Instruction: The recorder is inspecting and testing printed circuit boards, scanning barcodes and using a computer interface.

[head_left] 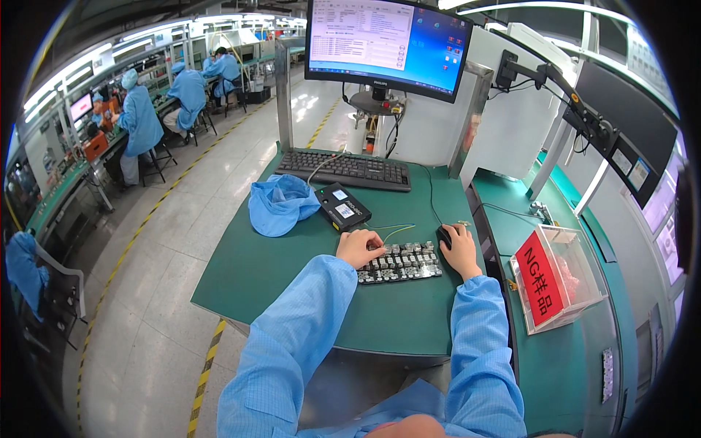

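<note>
My left hand (359, 247) rests with curled fingers on the left end of a tray of small grey and silver electronic parts (404, 262), which lies on the green bench mat (277, 270). It seems to pinch one part at the tray's edge, though I cannot make it out clearly. On a black computer mouse (443, 235), just right of the tray, lies my right hand (461, 250). Both forearms are in light blue sleeves. A black box-shaped device with a small screen (342, 206) sits just beyond my left hand, with thin wires running toward the tray.
A black keyboard (343, 169) and a lit monitor (387, 44) stand at the back. A blue cloth cap (280, 204) lies left of the device. A clear box with a red label (558, 277) sits at right. People in blue coats work along benches at far left.
</note>
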### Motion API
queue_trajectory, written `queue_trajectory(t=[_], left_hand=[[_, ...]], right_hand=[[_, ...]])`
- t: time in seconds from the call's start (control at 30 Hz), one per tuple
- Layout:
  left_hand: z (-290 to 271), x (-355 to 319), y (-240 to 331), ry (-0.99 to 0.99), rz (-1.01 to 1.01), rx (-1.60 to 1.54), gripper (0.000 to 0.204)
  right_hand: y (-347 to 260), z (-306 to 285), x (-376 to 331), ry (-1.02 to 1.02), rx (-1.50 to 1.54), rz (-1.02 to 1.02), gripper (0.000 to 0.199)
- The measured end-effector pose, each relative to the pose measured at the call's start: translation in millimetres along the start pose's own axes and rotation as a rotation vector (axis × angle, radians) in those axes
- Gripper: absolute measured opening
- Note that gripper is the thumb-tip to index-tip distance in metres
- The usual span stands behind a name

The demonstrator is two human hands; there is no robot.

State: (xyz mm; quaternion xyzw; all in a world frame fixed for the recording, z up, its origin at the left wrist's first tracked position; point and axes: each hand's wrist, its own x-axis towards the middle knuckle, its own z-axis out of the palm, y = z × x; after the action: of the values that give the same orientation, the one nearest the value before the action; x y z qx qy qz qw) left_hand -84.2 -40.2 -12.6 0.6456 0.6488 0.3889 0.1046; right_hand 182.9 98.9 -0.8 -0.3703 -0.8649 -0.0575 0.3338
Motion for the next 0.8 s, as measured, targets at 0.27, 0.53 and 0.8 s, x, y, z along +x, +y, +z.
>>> queue_trajectory(t=[0.27,0.53,0.8], left_hand=[[-1.5,-0.6,1.4,-0.013,-0.008,0.015,0.021],[-0.7,-1.7,3.6,0.036,0.029,0.037,0.021],[-1.9,-1.9,4.6,0.029,0.022,0.057,0.021]], right_hand=[[2.1,2.5,-0.3,-0.003,-0.007,0.000,0.041],[2.0,1.9,0.0,-0.007,-0.015,0.003,0.041],[0.8,1.0,0.0,-0.025,-0.010,0.012,0.041]])
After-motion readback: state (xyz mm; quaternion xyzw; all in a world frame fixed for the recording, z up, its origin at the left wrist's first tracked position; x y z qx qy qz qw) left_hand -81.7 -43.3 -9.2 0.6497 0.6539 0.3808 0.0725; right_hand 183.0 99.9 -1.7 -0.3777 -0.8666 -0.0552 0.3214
